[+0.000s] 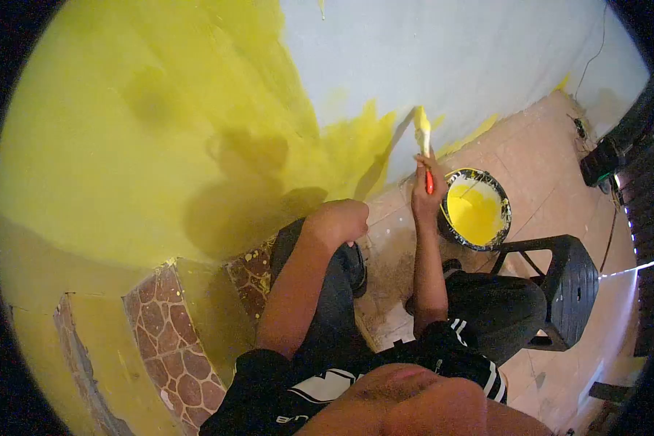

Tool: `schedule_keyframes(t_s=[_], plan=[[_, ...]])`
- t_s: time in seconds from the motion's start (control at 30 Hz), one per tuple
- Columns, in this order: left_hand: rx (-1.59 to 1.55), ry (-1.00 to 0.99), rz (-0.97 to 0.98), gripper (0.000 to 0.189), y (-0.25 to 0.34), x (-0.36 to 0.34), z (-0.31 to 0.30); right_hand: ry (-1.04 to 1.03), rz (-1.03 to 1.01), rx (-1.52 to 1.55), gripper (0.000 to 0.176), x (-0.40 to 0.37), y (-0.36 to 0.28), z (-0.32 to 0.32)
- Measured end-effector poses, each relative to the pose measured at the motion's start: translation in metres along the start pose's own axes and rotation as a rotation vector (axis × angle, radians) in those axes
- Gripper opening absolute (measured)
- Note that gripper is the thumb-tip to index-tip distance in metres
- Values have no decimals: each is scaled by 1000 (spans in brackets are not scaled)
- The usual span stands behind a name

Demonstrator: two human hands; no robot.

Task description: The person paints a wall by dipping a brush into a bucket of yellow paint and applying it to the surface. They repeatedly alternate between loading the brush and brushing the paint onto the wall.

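Observation:
My right hand point(426, 187) grips a paintbrush point(424, 136) by its red handle, with the bristles pointing up at the wall. Yellow paint coats the bristles, which are at the white part of the wall point(385, 58), beside a ragged yellow edge. Just right of that hand stands a round black bucket point(506, 218) with yellow paint point(476, 214) inside. My left hand point(345, 218) is at my bent knee, its fingers curled in and partly hidden. Nothing shows sticking out of it.
A black plastic stool point(570, 291) stands on the tiled floor point(548, 156) right of my leg. Stone-patterned steps point(178, 341) with paint splashes run along the lower left. Dark items point(618, 149) lean at the far right, near a thin wire point(596, 54).

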State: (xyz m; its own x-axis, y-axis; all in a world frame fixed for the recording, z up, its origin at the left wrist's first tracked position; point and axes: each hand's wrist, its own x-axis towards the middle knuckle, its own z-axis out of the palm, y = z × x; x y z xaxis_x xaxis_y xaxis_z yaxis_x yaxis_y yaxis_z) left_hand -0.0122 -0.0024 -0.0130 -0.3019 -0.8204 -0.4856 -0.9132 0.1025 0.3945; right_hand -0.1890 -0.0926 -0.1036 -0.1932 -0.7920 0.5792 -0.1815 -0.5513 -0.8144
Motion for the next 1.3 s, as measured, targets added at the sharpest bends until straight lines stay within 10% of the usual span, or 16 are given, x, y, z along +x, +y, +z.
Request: schedule_keyframes(t_s=[0.57, 0.9, 1.07, 1.3], plan=[[44, 12, 3, 23, 7, -6, -7, -320, -32, 301, 14, -29, -62, 24], [43, -30, -10, 19, 10, -5, -11, 61, 62, 259, 14, 2, -17, 12], [53, 8, 7, 21, 11, -6, -10, -70, -88, -115, 14, 0, -55, 14], [58, -5, 21, 27, 12, -6, -9, -292, -93, 111, 13, -25, -80, 32]])
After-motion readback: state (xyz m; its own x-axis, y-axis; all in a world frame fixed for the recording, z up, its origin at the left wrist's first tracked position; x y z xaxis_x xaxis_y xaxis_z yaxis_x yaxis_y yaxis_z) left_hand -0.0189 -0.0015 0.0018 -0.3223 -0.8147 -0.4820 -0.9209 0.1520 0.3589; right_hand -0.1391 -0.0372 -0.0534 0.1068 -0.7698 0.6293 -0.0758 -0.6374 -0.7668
